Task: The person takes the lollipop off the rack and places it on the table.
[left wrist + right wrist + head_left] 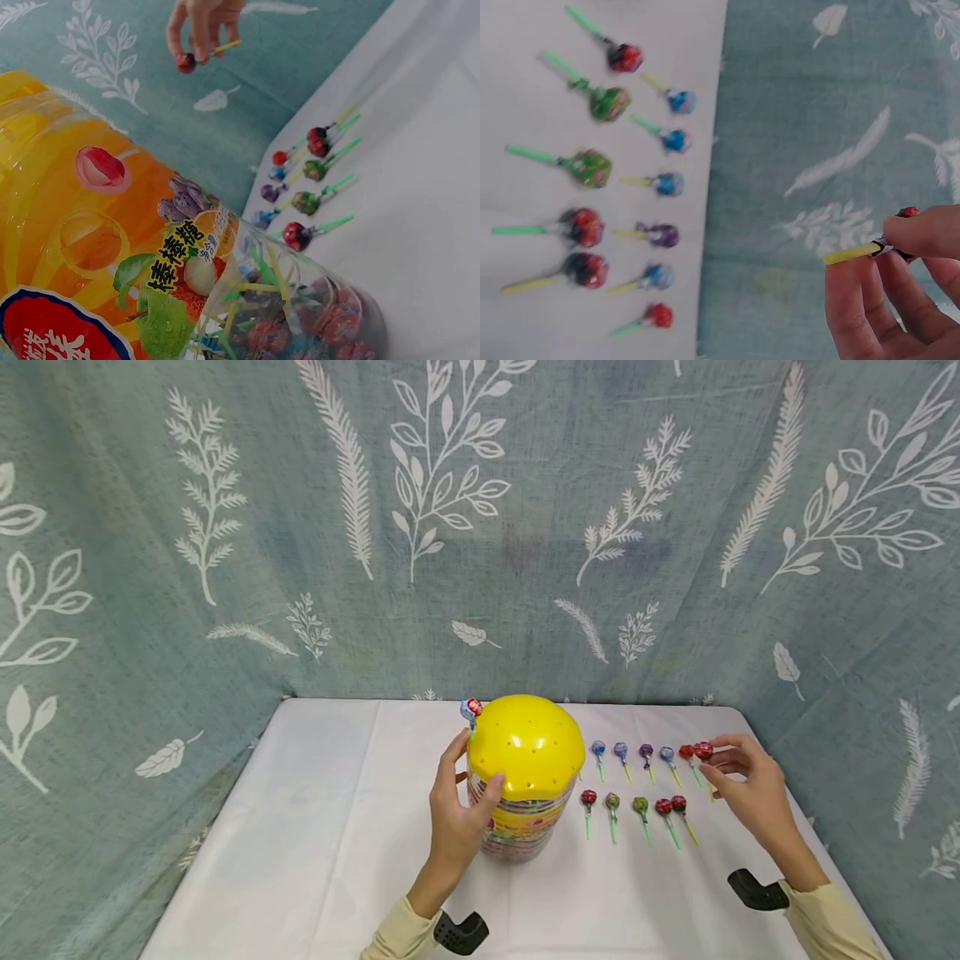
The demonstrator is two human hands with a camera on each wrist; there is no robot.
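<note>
A clear plastic jar (525, 827) with a domed yellow lid (528, 739) stands upright on the table, and lollipops show through its lower wall in the left wrist view. My left hand (459, 818) grips the jar's left side, thumb toward the front. A blue-and-red lollipop (472, 708) sticks up at the lid's left edge; whether the lid or my fingers hold it, I cannot tell. My right hand (753, 785) pinches a dark red lollipop (703, 750) with a yellow stick (851, 253), raised near the right end of the lollipop rows.
Two rows of lollipops lie right of the jar: a back row with blue, purple and red heads (647, 751), and a front row with green (640, 806) and dark red heads. White cloth (360, 827) covers the table. A leaf-patterned curtain (525, 527) rises behind and at both sides.
</note>
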